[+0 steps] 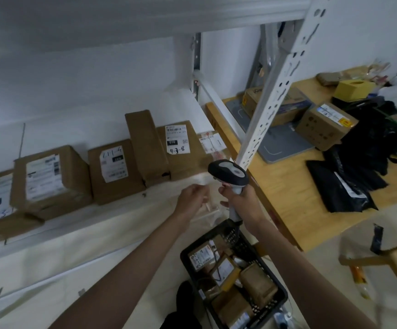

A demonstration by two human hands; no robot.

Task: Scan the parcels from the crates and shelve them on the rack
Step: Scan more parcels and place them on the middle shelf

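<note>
Right hand (pixel 239 201), just right of centre: wrapped around the grip of a handheld scanner (pixel 228 173), head raised and tipped toward 9 o'clock — aimed, by the look of it, at what the other hand offers.

Left hand (pixel 192 200), immediately at 9 o'clock of the scanner: pinching a small clear-plastic parcel (pixel 205 180), blurred; label contents unreadable. Held up in front of the scanner window, presumably so the barcode faces the beam.

Black crate (pixel 234 281), at 6 o'clock below both hands: packed with brown parcels, labels mostly upward — kept within arm's reach as the supply.

Rack shelf (pixel 112 224), running from 9 o'clock toward centre: row of cardboard boxes (pixel 112 170) stood against the wall with labels facing outward, handwritten codes visible, likely for quick reading at pickup. Bare stretch of shelf directly behind the hands, at the right end of the row.

White perforated rack post (pixel 278 81), rising toward 1 o'clock.

Wooden table (pixel 294 198), at 3 o'clock: more boxes and black poly bags (pixel 340 186), apart from the rack.

Stage, as judged: scanning in hand, shelving of this parcel not yet done.
</note>
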